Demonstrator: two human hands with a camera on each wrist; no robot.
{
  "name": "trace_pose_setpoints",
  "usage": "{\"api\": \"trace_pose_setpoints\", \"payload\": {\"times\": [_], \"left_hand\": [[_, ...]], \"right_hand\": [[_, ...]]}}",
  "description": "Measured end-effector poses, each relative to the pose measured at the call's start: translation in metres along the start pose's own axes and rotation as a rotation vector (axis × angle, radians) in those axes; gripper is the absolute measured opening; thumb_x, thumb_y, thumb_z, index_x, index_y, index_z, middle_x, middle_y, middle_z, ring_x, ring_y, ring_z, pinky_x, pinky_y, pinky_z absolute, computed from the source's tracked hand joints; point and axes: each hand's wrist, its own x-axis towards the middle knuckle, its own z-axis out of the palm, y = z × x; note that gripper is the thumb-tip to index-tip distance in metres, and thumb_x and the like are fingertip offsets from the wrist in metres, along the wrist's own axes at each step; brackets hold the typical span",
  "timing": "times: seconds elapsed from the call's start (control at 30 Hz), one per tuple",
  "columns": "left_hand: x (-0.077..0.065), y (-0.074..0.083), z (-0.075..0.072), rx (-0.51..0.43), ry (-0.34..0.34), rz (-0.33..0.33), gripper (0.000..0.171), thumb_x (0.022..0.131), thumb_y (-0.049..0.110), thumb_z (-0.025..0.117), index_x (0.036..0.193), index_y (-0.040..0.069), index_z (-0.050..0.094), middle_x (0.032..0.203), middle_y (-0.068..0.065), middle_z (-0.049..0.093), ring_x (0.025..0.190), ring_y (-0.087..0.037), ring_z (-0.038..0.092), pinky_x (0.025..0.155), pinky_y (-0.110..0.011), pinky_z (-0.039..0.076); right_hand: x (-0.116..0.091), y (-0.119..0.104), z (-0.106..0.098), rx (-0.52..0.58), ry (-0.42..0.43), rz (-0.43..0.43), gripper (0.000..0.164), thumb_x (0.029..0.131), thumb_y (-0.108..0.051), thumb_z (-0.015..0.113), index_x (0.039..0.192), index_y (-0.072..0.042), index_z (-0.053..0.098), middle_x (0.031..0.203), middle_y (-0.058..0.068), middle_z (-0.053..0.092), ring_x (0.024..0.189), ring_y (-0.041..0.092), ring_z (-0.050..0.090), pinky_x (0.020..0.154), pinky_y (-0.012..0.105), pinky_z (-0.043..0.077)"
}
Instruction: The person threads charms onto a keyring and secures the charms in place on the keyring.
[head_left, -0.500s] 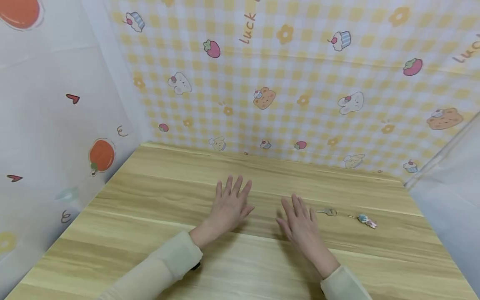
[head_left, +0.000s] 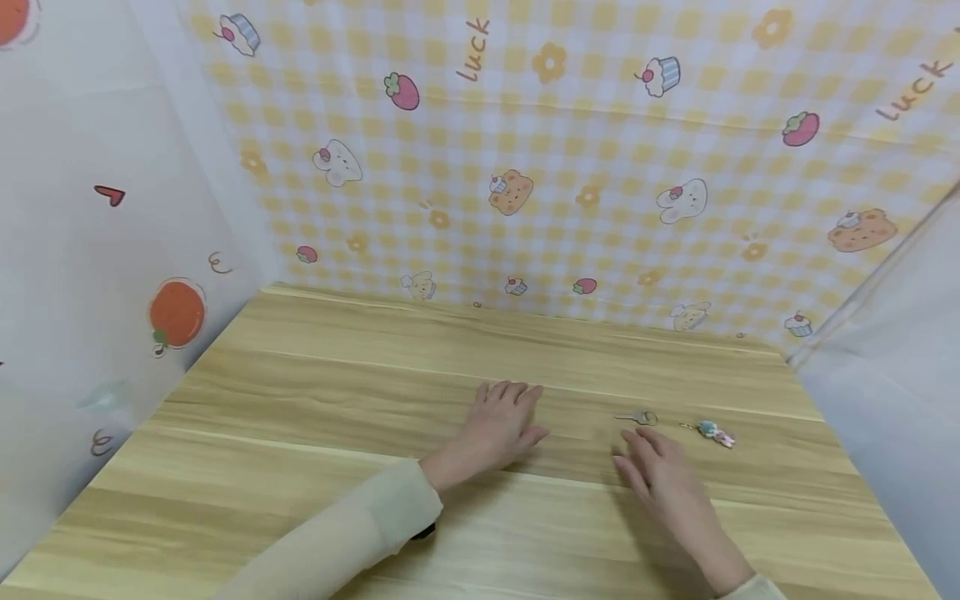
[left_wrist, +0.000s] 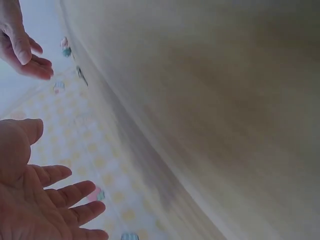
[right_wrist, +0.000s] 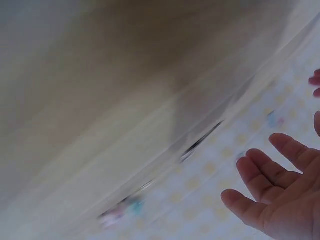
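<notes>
Left hand (head_left: 491, 433) and right hand (head_left: 670, 483) hovered empty, fingers loose; key (head_left: 637, 417) lay at the right's eleven o'clock, charm (head_left: 717, 433) near two; fingertip pinching seemed best.

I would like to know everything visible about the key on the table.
The key looks like grey metal: a thin blade, a broader head, and a ring at the head end. It lies on the wood-grained table, blade pointing left, with the charm apart to its right. The right hand is close in front, not touching it. Teeth are too small to tell.
</notes>
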Motion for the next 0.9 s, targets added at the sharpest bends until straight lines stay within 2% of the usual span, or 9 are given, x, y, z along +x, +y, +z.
{"api": "trace_pose_setpoints", "payload": {"times": [0.1,0.23,0.33,0.4,0.47,0.57,0.63,0.8,0.9], "left_hand": [[0.011,0.009,0.005,-0.006,-0.023,0.016,0.057,0.094,0.046,0.049,0.140,0.014,0.041,0.136,-0.010,0.050,0.126,-0.030,0.046,0.104,-0.051,0.035],[0.024,0.022,0.013,0.002,-0.041,0.039,0.052,0.095,0.046,0.049,0.136,0.015,0.047,0.132,-0.006,0.053,0.121,-0.025,0.050,0.101,-0.041,0.041],[0.032,0.031,0.018,-0.005,-0.042,0.060,0.047,0.094,0.045,0.051,0.131,0.014,0.052,0.125,-0.005,0.057,0.114,-0.021,0.053,0.092,-0.033,0.047],[0.037,0.038,0.020,-0.014,-0.039,0.071,0.044,0.094,0.043,0.052,0.127,0.014,0.055,0.122,-0.005,0.059,0.109,-0.019,0.055,0.085,-0.029,0.049],[0.042,0.044,0.022,-0.022,-0.029,0.077,0.041,0.094,0.042,0.054,0.124,0.014,0.057,0.119,-0.004,0.060,0.107,-0.018,0.056,0.080,-0.027,0.050],[0.050,0.052,0.026,-0.024,-0.012,0.086,0.039,0.093,0.040,0.056,0.122,0.015,0.059,0.116,-0.003,0.061,0.105,-0.017,0.056,0.077,-0.025,0.051],[0.055,0.057,0.029,-0.018,-0.011,0.091,0.038,0.093,0.040,0.056,0.122,0.016,0.059,0.116,-0.002,0.061,0.105,-0.017,0.057,0.077,-0.025,0.051],[0.068,0.069,0.037,-0.019,-0.034,0.086,0.038,0.093,0.039,0.057,0.124,0.017,0.058,0.118,-0.001,0.061,0.103,-0.016,0.058,0.078,-0.024,0.051],[0.076,0.074,0.042,-0.038,-0.046,0.061,0.038,0.093,0.038,0.057,0.124,0.018,0.059,0.116,0.000,0.061,0.098,-0.014,0.058,0.073,-0.023,0.050]], "right_hand": [[-0.008,0.020,-0.010,-0.003,0.000,0.071,0.035,0.082,-0.012,0.070,0.110,0.007,0.062,0.108,0.029,0.060,0.098,0.044,0.057,0.079,0.057,0.047],[-0.016,0.046,-0.020,-0.006,0.029,0.123,0.033,0.078,-0.007,0.072,0.106,0.009,0.062,0.105,0.032,0.060,0.097,0.048,0.055,0.080,0.060,0.044],[-0.019,0.064,-0.025,-0.021,0.079,0.124,0.032,0.071,0.000,0.075,0.099,0.010,0.064,0.097,0.034,0.061,0.089,0.050,0.056,0.077,0.061,0.043],[-0.021,0.073,-0.027,-0.030,0.087,0.161,0.030,0.070,0.001,0.076,0.097,0.010,0.065,0.093,0.035,0.061,0.084,0.051,0.056,0.072,0.061,0.043],[-0.022,0.081,-0.029,-0.030,0.082,0.197,0.028,0.071,0.002,0.075,0.096,0.009,0.065,0.088,0.033,0.062,0.075,0.046,0.057,0.064,0.056,0.045],[-0.020,0.087,-0.032,-0.038,0.070,0.234,0.025,0.072,0.003,0.073,0.096,0.008,0.066,0.085,0.030,0.062,0.064,0.031,0.053,0.056,0.040,0.043],[-0.018,0.092,-0.031,-0.035,0.090,0.222,0.023,0.072,0.005,0.074,0.094,0.008,0.066,0.083,0.027,0.063,0.063,0.027,0.051,0.056,0.038,0.041],[-0.011,0.102,-0.025,-0.033,0.146,0.177,0.024,0.068,0.006,0.076,0.090,0.009,0.066,0.080,0.024,0.063,0.071,0.037,0.056,0.068,0.052,0.040],[-0.006,0.107,-0.022,-0.025,0.135,0.154,0.026,0.067,0.006,0.077,0.090,0.009,0.066,0.080,0.024,0.062,0.072,0.037,0.055,0.067,0.052,0.040]]}}
